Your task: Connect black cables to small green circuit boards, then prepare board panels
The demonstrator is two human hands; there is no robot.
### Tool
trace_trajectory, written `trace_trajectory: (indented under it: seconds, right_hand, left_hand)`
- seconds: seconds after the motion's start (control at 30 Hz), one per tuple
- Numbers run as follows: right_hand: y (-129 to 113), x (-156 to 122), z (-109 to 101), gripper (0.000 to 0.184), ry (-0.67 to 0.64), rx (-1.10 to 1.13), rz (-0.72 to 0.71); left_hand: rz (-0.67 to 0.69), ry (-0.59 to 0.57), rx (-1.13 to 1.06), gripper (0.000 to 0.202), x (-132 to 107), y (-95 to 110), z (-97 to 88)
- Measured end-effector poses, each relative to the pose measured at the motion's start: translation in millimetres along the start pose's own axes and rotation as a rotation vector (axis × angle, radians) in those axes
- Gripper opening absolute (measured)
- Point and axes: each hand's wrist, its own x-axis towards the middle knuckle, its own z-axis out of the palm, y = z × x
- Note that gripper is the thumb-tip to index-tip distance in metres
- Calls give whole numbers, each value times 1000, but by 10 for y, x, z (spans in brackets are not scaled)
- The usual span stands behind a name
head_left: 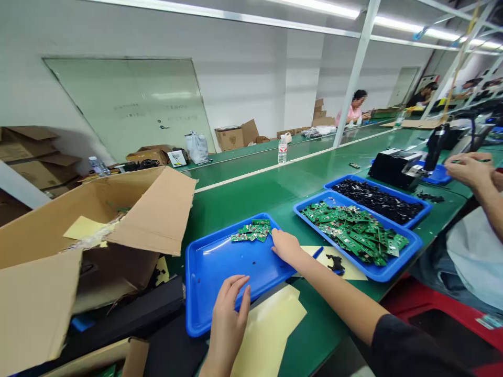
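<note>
Currently: station layout, left to right

A cardboard box point(118, 220) stands open at the left end, flaps raised, with a yellow sheet point(84, 228) inside. A black case point(157, 303) lies just below it, along the edge of the green counter point(251, 196).

Next is the first tray point(200, 293), blue and flat on the counter. A small pile of green circuit boards point(251, 230) lies in its far right corner. The left hand point(228, 319) is at the near part of this tray, fingers loosely curled; its grip stands apart and holds nothing. A tan sheet point(267, 330) lies just beside the tray. The right hand point(288, 247) rests at the tray's right rim, close beside the pile; its grip is also apart and empty.

Right of that hand, a second tan sheet point(349, 272) carries a black part point(335, 264) and a blue item point(317, 252). The second tray point(387, 273), also blue, holds a large heap of boards point(353, 233). Behind it, the third tray point(346, 180) holds loose black parts point(377, 201). A black machine point(395, 167) stands beyond. At the far right, a co-worker's hand point(467, 170) is raised above the counter, fingers pinched on a thin item too small to identify.
</note>
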Motion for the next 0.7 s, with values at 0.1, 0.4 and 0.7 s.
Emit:
trace_trajectory:
  seconds: [0.1,0.4,0.7]
  right_hand:
    - [-77,77,62,20,-5,-19,52]
    - [58,-136,-164,9,-156,343,-136]
    - [-491,-620,-57,24,-577,1280,-490]
  left_hand:
    - [-34,-6,1,24,10,1,-37]
    - [-206,-8,-256,25,-9,112,-72]
    - [-633,170,-977,38,22,122,-94]
